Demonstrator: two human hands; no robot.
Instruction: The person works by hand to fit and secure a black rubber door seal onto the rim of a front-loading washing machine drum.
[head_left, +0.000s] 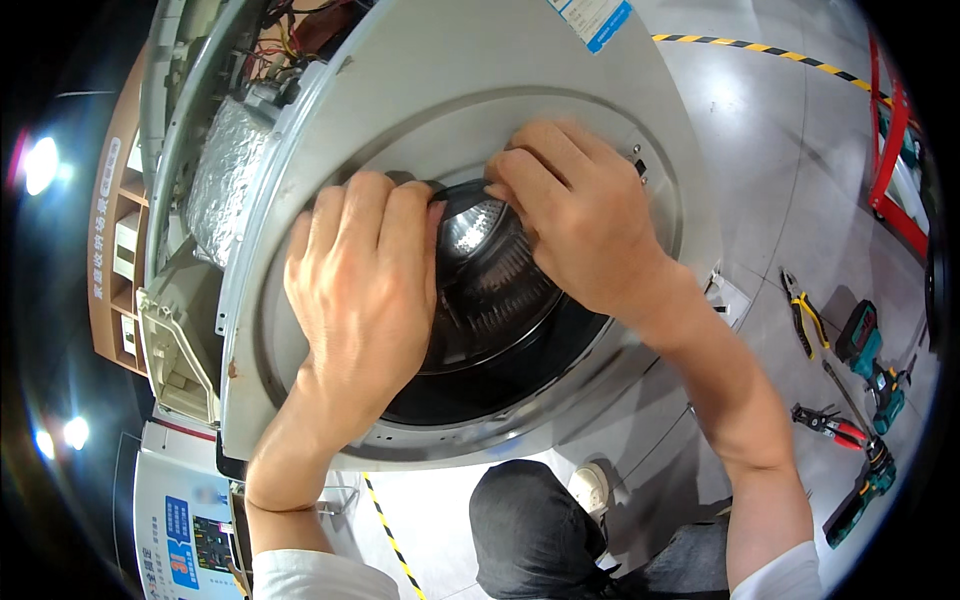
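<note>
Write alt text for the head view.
A person's bare left hand and right hand curl at the far edge of the round opening of a pale grey washing machine, its metal drum visible inside. Wires are exposed at upper left; yellow-and-black pliers and green power tools lie on the floor at right.

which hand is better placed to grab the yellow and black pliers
Probably the right hand: the yellow-and-black pliers lie on the floor to its right, beyond the washing machine front panel. The left hand is farther from them, on the other side of the drum opening.
</note>
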